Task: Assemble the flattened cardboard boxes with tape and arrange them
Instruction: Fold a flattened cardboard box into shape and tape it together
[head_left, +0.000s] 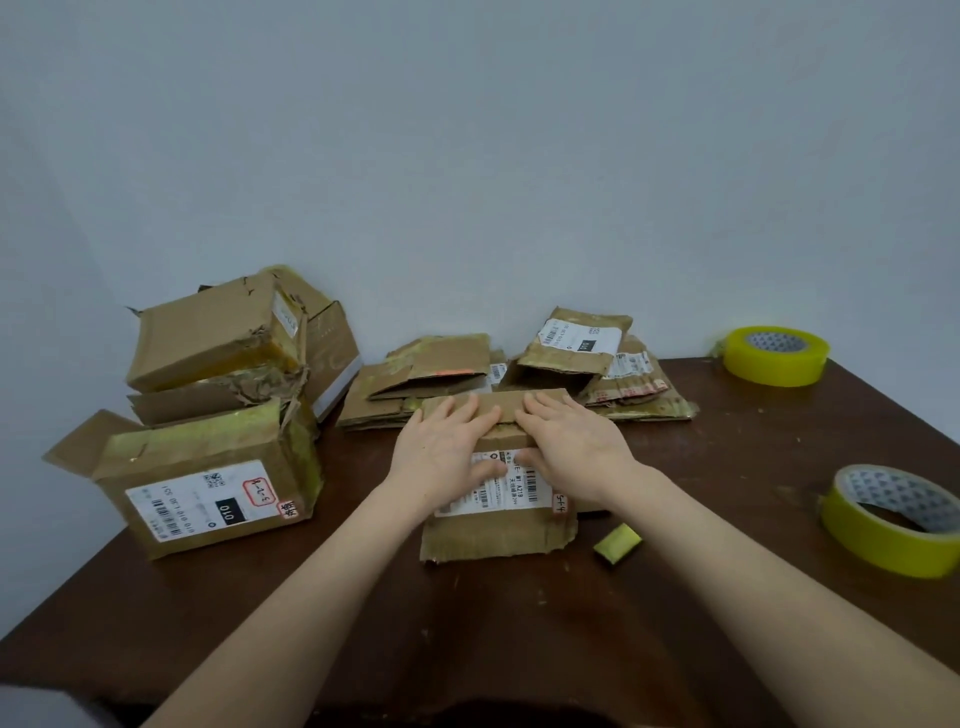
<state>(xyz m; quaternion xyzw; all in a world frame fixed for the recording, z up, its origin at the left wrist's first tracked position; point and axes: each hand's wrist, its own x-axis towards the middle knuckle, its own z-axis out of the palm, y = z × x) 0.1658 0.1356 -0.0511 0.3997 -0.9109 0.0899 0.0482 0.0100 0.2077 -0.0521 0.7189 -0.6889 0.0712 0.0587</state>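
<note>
A cardboard box (498, 535) with a white shipping label lies on the dark wooden table (519, 649) in front of me. My left hand (447, 447) and my right hand (571, 441) press flat on its far flap with straight fingers, thumbs on the label. Two piles of flattened boxes lie behind it, one in the middle (415, 379) and one to the right (587, 358). A yellow tape roll (893, 525) rests near the right edge. A second tape roll (774, 356) sits at the back right corner.
Assembled boxes are stacked at the left: a large labelled box (208, 493) below, a torn box (218, 332) on top. A small folded scrap of tape (617, 543) lies right of the box. A pale wall stands close behind the table.
</note>
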